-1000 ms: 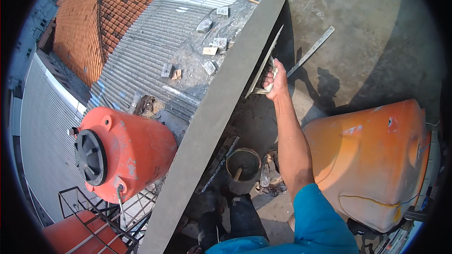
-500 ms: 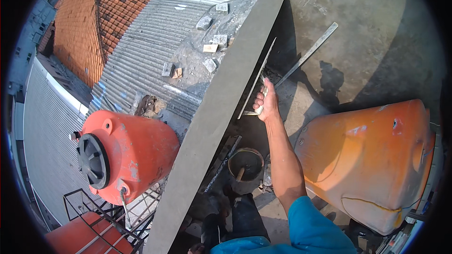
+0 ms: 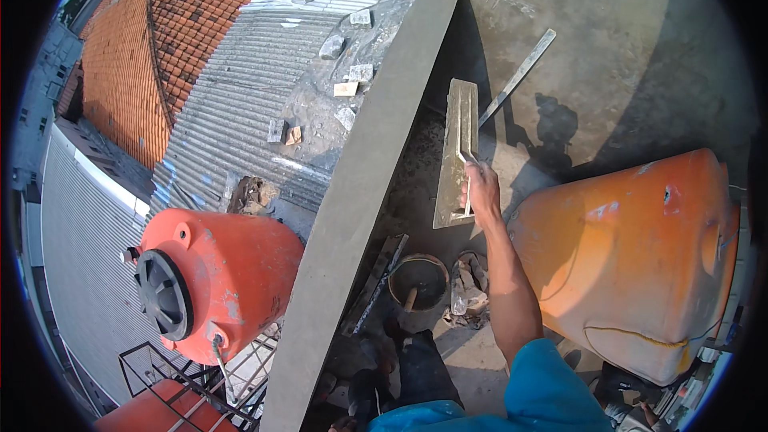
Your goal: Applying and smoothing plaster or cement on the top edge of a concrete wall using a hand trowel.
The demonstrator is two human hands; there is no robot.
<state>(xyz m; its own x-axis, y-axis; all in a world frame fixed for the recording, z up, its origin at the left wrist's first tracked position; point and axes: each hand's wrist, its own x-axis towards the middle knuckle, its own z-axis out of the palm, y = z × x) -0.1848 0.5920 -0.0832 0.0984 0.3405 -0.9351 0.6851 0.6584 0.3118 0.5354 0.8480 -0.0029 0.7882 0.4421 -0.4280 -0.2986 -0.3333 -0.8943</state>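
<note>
"Since the float [image 3: 448, 176] was edge-on beside the wall [image 3: 360, 172] a moment ago, what's changed?"

"It's swung to the right and shows its handled back — apart from the wall now, so I'd judge it isn't working that face at this instant."

"Where is it?"

"Between the wall and the orange tank [image 3: 624, 256], the right hand [image 3: 482, 190] with fingers wrapped round its handle. For the left hand [image 3: 343, 424], I can't tell."

"Its look?"

"Long, flat, smeared grey — 1 pale handle along the back."
</note>
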